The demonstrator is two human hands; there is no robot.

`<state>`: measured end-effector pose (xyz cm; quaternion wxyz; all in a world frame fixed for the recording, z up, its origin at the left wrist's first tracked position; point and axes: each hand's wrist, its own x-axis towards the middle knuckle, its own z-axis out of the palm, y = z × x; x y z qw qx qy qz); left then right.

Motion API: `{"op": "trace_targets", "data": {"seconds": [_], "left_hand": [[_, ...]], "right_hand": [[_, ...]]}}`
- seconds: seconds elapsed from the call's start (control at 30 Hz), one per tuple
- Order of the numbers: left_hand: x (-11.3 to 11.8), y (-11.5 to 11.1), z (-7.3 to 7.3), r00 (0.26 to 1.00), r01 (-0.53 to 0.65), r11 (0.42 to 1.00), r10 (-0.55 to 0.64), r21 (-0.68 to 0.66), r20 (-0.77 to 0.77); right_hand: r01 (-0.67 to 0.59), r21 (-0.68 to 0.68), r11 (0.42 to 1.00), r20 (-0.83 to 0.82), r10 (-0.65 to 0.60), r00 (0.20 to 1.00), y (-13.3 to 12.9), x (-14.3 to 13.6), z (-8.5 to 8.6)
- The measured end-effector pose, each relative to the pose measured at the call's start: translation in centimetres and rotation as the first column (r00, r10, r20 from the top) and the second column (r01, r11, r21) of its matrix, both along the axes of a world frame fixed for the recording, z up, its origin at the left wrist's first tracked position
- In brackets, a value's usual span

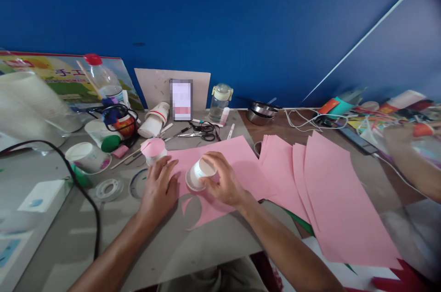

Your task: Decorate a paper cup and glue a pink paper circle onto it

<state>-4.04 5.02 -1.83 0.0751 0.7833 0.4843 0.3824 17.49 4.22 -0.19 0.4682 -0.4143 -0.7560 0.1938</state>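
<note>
A white paper cup (200, 173) stands upside down, slightly tilted, on a sheet of pink paper (237, 159), and my right hand (223, 179) grips it from the right with thumb and fingers. My left hand (160, 186) lies on the left part of the sheet, fingers spread. Just beyond its fingertips is another white cup topped with a pink paper piece (154, 146). A round bite is cut out of the sheet's near edge, leaving a curved pink strip (196, 224). Left of my hand sits a roll of clear tape (109, 188).
Scissors (203, 135), pens and a glue stick (224, 115) lie behind the sheet, before a phone (181, 100) and a water jar (221, 103). Stacked pink sheets (334, 191) lie at right. Cups and a black cable (93, 204) are at left. A co-worker's arm (409, 159) reaches in at right.
</note>
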Motion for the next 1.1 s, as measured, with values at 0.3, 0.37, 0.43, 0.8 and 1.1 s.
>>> {"op": "trace_targets", "data": {"seconds": [0.3,0.37,0.43,0.8,1.1], "left_hand": [[0.2,-0.1,-1.0,0.985,0.145,0.959,-0.164,-0.244,-0.058],[0.6,-0.4,-0.6,0.982,0.183,0.926,-0.191,-0.332,0.008],[0.8,-0.5,-0.1,0.981,0.194,0.897,-0.174,-0.397,0.087],[-0.1,-0.4,2.1,0.895,0.345,0.762,-0.092,-0.548,0.437],[0.9,-1.2,0.5,0.956,0.292,0.833,-0.238,-0.47,0.172]], "right_hand": [[0.107,0.122,0.987,-0.027,-0.104,0.994,0.0,0.4,0.0],[0.106,0.115,0.988,-0.016,-0.105,0.994,-0.1,0.5,0.1],[0.095,0.087,0.992,-0.013,-0.095,0.995,-0.1,0.6,0.2],[0.01,-0.019,1.0,0.024,-0.009,1.0,-0.3,0.7,-0.3],[-0.034,0.084,0.996,0.155,0.021,0.988,-0.9,-1.2,-1.3]]}}
